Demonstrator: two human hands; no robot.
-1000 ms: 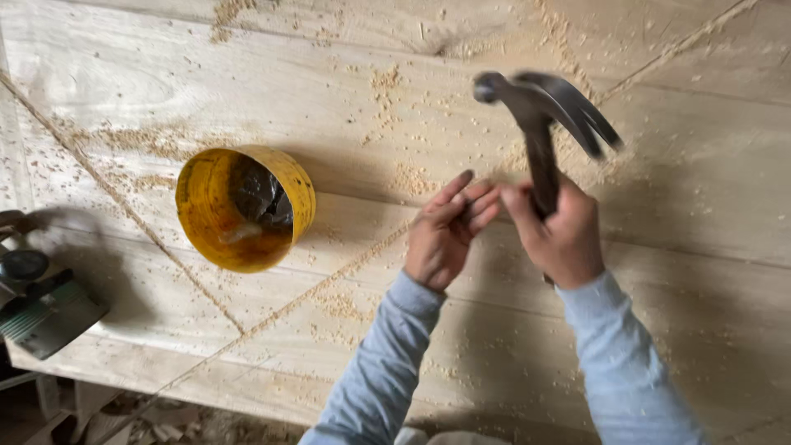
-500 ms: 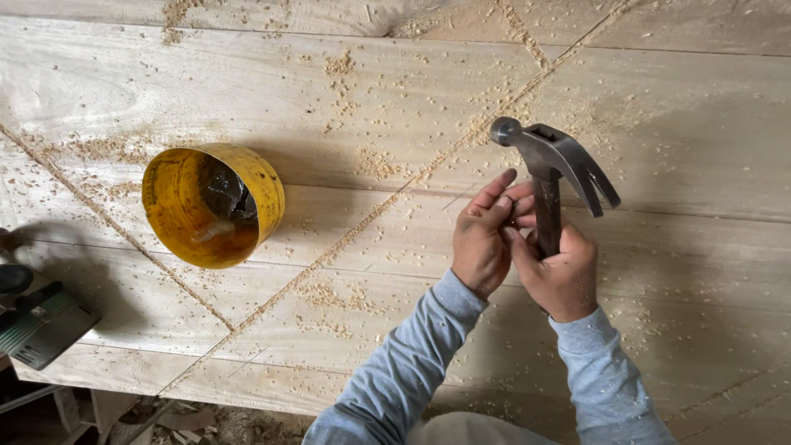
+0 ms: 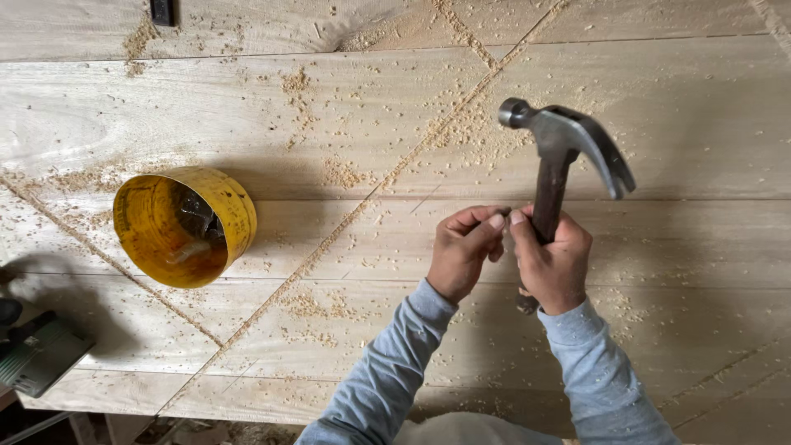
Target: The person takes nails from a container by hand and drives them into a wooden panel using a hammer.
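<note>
Right hand (image 3: 554,265) at centre right of frame, fingers closed around the handle of a claw hammer (image 3: 564,156), head up. Left hand (image 3: 463,251) just beside it, fingertips pinched together; what they pinch, cannot tell. Yellow can (image 3: 183,226) at left on sawdust-strewn plank surface (image 3: 329,107).

tin (image 3: 185,227) on boards (image 3: 329,124), left of hammer (image 3: 564,156).
</note>
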